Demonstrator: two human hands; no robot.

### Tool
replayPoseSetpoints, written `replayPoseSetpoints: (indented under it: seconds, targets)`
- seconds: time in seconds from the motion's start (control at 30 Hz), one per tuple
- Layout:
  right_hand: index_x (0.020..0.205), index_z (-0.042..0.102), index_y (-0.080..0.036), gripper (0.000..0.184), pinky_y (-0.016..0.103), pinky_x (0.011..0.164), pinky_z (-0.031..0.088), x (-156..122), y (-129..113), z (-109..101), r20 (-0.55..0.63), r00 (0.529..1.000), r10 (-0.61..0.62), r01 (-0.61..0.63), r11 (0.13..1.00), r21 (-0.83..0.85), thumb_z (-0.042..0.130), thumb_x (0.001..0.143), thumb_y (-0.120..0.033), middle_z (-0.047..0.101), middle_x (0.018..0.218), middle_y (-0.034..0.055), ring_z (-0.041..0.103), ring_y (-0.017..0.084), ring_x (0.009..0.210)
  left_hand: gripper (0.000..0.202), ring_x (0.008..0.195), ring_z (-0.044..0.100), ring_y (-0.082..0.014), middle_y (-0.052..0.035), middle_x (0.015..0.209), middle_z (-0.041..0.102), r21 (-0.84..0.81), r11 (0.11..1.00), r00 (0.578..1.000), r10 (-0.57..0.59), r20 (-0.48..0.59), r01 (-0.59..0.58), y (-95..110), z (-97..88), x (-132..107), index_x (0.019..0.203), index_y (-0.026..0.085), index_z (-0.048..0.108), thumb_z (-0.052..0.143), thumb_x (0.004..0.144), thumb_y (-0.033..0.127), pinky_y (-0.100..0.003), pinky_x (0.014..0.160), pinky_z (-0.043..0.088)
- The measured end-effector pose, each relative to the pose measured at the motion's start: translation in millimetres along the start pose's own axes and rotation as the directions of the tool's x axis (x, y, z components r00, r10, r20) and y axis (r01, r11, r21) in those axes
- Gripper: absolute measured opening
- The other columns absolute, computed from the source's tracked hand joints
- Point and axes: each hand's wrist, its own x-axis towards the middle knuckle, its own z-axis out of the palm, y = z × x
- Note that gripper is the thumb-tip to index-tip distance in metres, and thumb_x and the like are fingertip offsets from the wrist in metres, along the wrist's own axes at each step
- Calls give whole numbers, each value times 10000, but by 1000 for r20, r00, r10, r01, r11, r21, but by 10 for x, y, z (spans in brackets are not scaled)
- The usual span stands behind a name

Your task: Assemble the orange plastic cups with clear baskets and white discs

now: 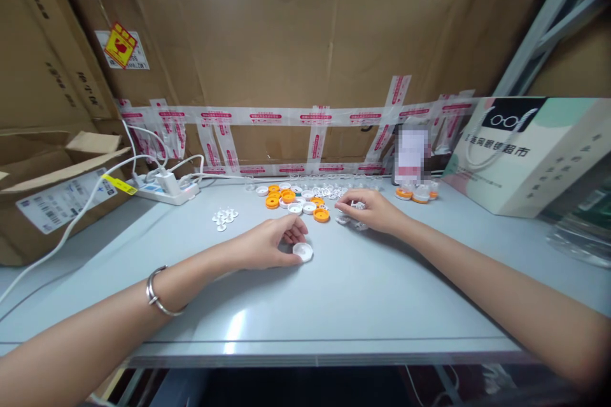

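My left hand [279,241] is closed on the edge of a white round cap-like piece [302,253], its hollow side up, close to the table top. Farther right, my right hand [365,208] has its fingertips drawn together over a small pile of white parts [342,220]. Whatever may be between those fingertips is too small to make out. Between and beyond the hands lies a cluster of orange and white round pieces, one orange piece [321,215] nearest to my right hand. Several small white stemmed discs [225,217] lie left of my left hand.
A power strip [167,189] with white cables sits at the left beside an open cardboard box [62,203]. Large cardboard [286,44] walls the back. At the right stand a phone-like object [409,156], orange and white pieces [421,194], a paper bag [506,165] and a clear container [585,229].
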Motion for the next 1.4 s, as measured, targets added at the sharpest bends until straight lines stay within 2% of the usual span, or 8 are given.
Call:
replayPoseSetpoints:
  seconds: [0.17,0.27,0.4,0.53,0.6,0.7,0.97,1.4]
  targets:
    - [774,644,-158,242,269,704,424,-7,-96,39,50,996,-70,68,997,41,494,837,-337,632,763,40,566,151,724,323,862,555,-145,-52,959,593,56,997,997,57,-46,-54,5,47,-10,1002,176,500,620,704,213,-305,818,463]
    - [798,650,-159,234,266,698,423,-21,-149,41,63,995,-80,77,996,49,494,837,-329,630,770,39,564,149,725,361,937,547,-165,-59,1039,580,125,988,992,106,-75,-96,42,-57,-22,1029,186,508,637,699,260,-324,856,450]
    - [806,653,-165,234,272,702,423,-41,-175,26,73,995,-69,65,997,46,492,838,-332,635,790,40,566,154,742,312,931,561,-166,-60,1048,600,297,953,985,98,-141,-52,-20,-543,-83,1021,179,533,579,752,330,-309,839,448]
    - [807,653,-168,235,282,718,424,-43,-168,39,94,993,-77,72,996,51,493,838,-336,637,808,41,568,158,757,204,805,582,-176,-50,878,646,619,734,934,-56,-353,278,-385,-1209,-220,859,162,589,495,749,307,-270,729,439]
    - [814,651,-171,240,288,727,426,-40,-158,50,106,991,-87,81,995,60,488,840,-345,638,819,42,569,161,764,206,794,586,-179,-39,870,656,659,602,888,-232,-396,451,-623,-1470,-309,828,174,610,483,711,287,-246,703,423]
    - [806,646,-173,245,294,728,427,-38,-143,58,116,989,-87,79,995,65,484,842,-352,636,814,41,567,161,759,189,707,594,-183,-32,754,666,641,552,846,-355,-397,533,-913,-1693,-432,731,170,628,512,637,286,-228,614,411]
    - [809,645,-177,241,295,724,420,-42,-125,59,128,990,-67,59,996,63,486,838,-355,636,819,39,566,164,762,287,753,611,-170,-25,789,685,586,640,857,-468,-215,496,-1107,-1710,-478,770,173,656,573,599,387,-195,639,439]
    - [914,636,-166,334,248,604,396,-92,-380,156,332,941,-59,-16,976,219,616,734,-447,556,758,22,488,128,675,292,731,615,-165,-22,770,695,549,654,841,-504,-197,520,-1157,-1695,-451,748,164,678,565,597,387,-188,614,434]
